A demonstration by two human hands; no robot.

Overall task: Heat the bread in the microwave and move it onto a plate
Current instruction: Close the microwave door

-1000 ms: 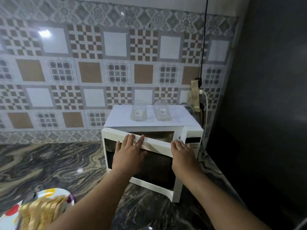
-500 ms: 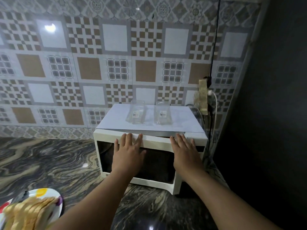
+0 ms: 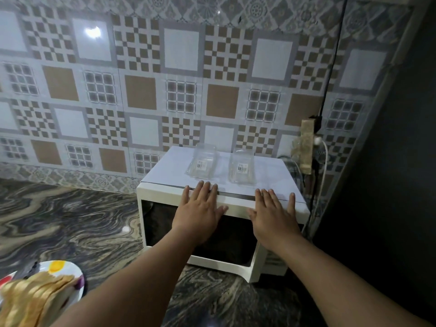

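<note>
Head view, microwave [image 3: 165,197] door, ajar a second before, now pushed shut, left hand [image 3: 200,215] and right hand [image 3: 273,220] flat, fingers spread against it, bread [image 3: 33,300] on plate [image 3: 70,270] on tabletop [image 3: 70,223], lower left.

light: dim room, one lamp shone as a white spot on the wall tiles [image 3: 93,32] at 11 o'clock | dark: black wall at 3 o'clock | glare: small spot on the counter [image 3: 125,229] | blur: bread [image 3: 33,300] at 7 o'clock was soft | edges: lines bent

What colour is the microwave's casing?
White, with a dark door window; microwave clearest in the head view.
</note>
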